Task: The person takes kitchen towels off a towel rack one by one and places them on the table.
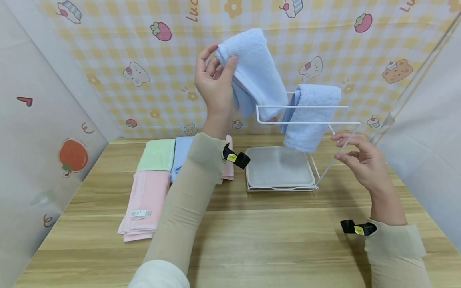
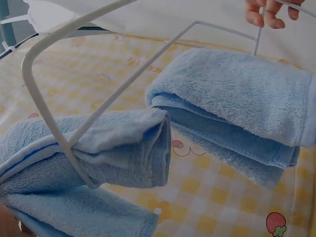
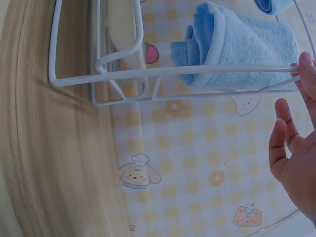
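Nearest, to the left of the left forearm, lies a folded pink towel, with a green towel beyond it. The right hand holds the side bars of a white rack between thumb and fingertips. A pale tray sits in the rack's base, between the hands and below them. Farther out and higher, the left hand, the nearer one, pinches the blue towel by its corner. The towel's long axis slants down rightward from that grip, its lower end behind the front rail's left end. Right of it, a second blue towel hangs folded over the back rail.
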Demonstrator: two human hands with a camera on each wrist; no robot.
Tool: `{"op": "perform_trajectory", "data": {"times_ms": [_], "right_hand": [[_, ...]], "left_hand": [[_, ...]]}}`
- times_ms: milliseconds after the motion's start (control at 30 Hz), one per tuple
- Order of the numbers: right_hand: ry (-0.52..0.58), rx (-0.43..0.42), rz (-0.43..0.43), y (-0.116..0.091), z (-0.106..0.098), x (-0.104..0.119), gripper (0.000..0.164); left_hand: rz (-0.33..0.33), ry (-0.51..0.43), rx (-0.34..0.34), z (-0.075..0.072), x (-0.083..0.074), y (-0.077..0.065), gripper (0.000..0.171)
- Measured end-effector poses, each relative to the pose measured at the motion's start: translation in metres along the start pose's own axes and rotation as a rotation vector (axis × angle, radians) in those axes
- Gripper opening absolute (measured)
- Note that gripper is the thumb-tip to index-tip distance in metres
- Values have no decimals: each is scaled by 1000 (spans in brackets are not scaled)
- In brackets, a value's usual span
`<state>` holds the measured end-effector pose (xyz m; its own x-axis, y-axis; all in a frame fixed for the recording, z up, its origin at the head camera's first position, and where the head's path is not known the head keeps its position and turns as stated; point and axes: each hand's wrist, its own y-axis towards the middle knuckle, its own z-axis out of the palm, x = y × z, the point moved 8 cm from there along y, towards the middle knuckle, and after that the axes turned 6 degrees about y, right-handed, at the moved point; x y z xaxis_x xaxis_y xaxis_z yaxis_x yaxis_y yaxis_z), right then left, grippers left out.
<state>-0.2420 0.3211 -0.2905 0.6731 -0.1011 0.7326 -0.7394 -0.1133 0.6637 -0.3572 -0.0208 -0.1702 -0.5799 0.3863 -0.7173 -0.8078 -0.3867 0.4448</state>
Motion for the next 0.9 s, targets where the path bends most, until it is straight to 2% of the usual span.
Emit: {"op": "perform_trajectory", "data": {"times_ms": [133,300,600,900], "right_hand": [[-68,17,-9,-1,2,2,18],[-62,33,-12,-2,4,3,18],[-90,39,-16,1,8,4,18],[-90,35,-7,2,5,5,19]], "left_hand": [[-31,-71,-56,-8,-1,2,46],[-34,-88,-89,-16,-2,2,45],[40,-131,-160,-30,-11,5,42],[76,-171,-197,-45,-25,11,41]]}}
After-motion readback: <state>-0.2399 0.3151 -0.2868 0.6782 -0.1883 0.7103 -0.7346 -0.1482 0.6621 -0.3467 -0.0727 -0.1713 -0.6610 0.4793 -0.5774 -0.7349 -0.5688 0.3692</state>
